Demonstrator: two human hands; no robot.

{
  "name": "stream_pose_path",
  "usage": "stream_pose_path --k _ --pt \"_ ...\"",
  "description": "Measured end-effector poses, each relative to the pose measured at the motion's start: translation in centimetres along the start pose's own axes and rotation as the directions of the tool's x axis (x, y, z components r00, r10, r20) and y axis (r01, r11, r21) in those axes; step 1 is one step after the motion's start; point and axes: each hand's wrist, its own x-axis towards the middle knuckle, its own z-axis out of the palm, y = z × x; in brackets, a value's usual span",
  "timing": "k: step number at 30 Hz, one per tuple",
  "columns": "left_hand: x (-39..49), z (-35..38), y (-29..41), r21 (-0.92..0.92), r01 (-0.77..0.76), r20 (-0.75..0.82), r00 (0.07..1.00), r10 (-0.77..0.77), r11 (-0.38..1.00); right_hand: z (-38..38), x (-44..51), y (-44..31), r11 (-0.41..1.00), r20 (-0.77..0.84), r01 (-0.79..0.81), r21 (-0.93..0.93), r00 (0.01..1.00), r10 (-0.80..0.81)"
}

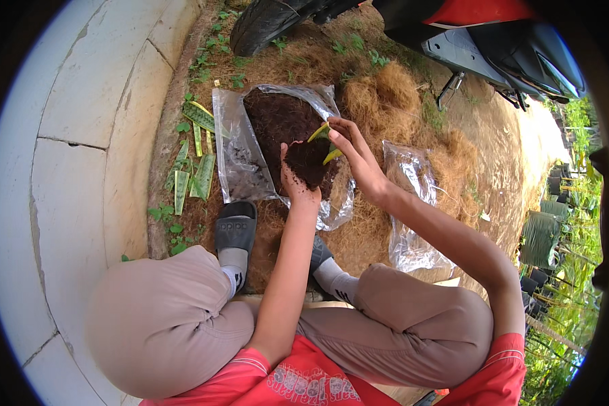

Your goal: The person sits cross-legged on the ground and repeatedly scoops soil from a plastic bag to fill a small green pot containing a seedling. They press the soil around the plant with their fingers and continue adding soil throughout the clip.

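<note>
My left hand (300, 190) cups a clump of dark soil (304, 160) from below, with crumbs clinging to the fingers and palm. A short snake plant leaf cutting (331, 156), green with yellow edges, stands at the right side of that clump. The fingertips of my right hand (356, 155) hold the cutting; its lower end is hidden by the soil and hand. Both hands are over a clear plastic bag (233, 152), which lies spread with dark, fibrous soil (274, 111) on it.
Cut snake plant leaf pieces (181, 190) lie left of the bag, beside a pale slab pavement (71, 188). Coconut fibre (380, 96) and another clear plastic bag (411, 223) lie to the right. A parked motorcycle (467, 51) stands beyond; potted plants (543, 233) line the far right.
</note>
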Motion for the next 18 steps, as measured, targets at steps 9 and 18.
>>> stream_pose_path --k 9,18 --pt "-2.5 2.8 -1.1 -0.110 -0.012 -0.020 1.000 0.010 0.994 1.9 -1.1 2.6 0.991 -0.015 0.086 0.107 0.996 -0.085" --pt "-2.7 3.1 -0.5 -0.188 -0.045 0.033 0.998 0.052 0.981 3.3 -1.0 2.7 0.981 -0.025 0.148 0.129 0.989 -0.146"
